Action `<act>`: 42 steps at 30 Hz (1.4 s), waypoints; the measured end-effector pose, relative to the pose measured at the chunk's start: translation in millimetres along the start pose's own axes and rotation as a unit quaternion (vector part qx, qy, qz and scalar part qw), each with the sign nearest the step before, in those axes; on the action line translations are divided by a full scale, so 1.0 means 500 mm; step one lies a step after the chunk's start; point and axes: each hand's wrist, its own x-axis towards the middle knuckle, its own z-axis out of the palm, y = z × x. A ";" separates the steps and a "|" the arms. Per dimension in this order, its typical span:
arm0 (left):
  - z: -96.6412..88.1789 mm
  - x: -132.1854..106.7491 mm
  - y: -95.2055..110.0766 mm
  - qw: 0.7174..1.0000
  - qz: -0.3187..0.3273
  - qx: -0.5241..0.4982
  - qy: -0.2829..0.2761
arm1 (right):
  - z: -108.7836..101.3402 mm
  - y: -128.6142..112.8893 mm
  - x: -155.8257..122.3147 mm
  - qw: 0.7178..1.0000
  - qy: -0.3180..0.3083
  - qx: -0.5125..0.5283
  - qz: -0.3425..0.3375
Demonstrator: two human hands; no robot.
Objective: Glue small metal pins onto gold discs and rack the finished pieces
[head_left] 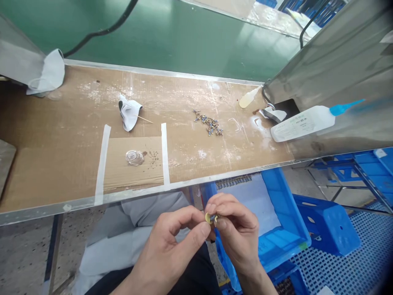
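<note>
Between the fingertips of both my hands is a small brass-coloured metal part [209, 218] with a bluish piece at its right side; its exact kind is too small to make out. My left hand [175, 239] pinches its left side with thumb and fingers. My right hand [236, 229] is closed on its right end, fingertips almost touching those of the left. Both hands are in front of the bench edge, above my lap and the near side of a blue bin [291, 221]. A pile of similar small metal parts with blue bits [210, 124] lies on the cardboard-covered bench [184, 94].
A white bottle with a blue nozzle [303, 123] lies at the right, near a small yellowish bottle [248, 99]. A clear blob [134, 157] sits on taped cardboard [135, 178]. A crumpled white cloth [130, 112] and thin stick [145, 119] lie behind. A row of parts [233, 181] lines the bin.
</note>
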 end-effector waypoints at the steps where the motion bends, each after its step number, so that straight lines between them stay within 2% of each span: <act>1: -0.001 0.001 -0.002 1.000 -0.003 -0.003 -0.003 | -0.001 0.002 -0.004 1.000 0.003 0.004 0.007; 4: -0.007 0.001 -0.010 1.000 -0.013 -0.001 -0.021 | -0.041 0.028 -0.019 0.998 0.035 -0.022 0.042; 6: -0.018 0.001 -0.016 0.999 -0.029 0.020 -0.024 | -0.110 0.065 -0.029 0.987 0.107 -0.085 0.081; 7: -0.025 0.000 -0.020 0.998 -0.043 0.036 -0.020 | -0.159 0.087 -0.031 0.974 0.158 -0.126 0.103; 9: -0.044 0.001 -0.035 0.995 -0.073 0.066 0.002 | -0.279 0.134 -0.032 0.929 0.272 -0.210 0.137; 11: -0.066 0.003 -0.056 0.992 -0.093 0.085 0.028 | -0.410 0.177 -0.025 0.896 0.328 -0.258 0.153; 13: -0.086 0.006 -0.079 0.990 -0.100 0.094 0.027 | -0.531 0.213 -0.014 0.866 0.356 -0.301 0.181; 15: -0.099 0.007 -0.096 0.989 -0.107 0.102 0.019 | -0.626 0.246 -0.001 0.840 0.360 -0.341 0.219; 18: -0.097 0.006 -0.101 0.986 -0.118 0.108 0.048 | -0.713 0.293 0.014 0.810 0.343 -0.395 0.267; 20: -0.087 0.005 -0.097 0.984 -0.120 0.107 0.072 | -0.744 0.321 0.021 0.794 0.329 -0.424 0.285; 23: -0.078 0.008 -0.093 0.985 -0.115 0.108 0.074 | -0.773 0.354 0.026 0.781 0.306 -0.457 0.297; 30: -0.104 0.021 -0.118 0.982 -0.117 0.150 -0.007 | -0.810 0.391 0.020 0.775 0.273 -0.495 0.282; 36: -0.106 0.019 -0.111 0.982 -0.126 0.142 -0.010 | -0.812 0.393 0.017 0.782 0.263 -0.498 0.269; 42: -0.076 0.013 -0.087 0.986 -0.119 0.103 0.063 | -0.777 0.368 0.032 0.784 0.276 -0.492 0.259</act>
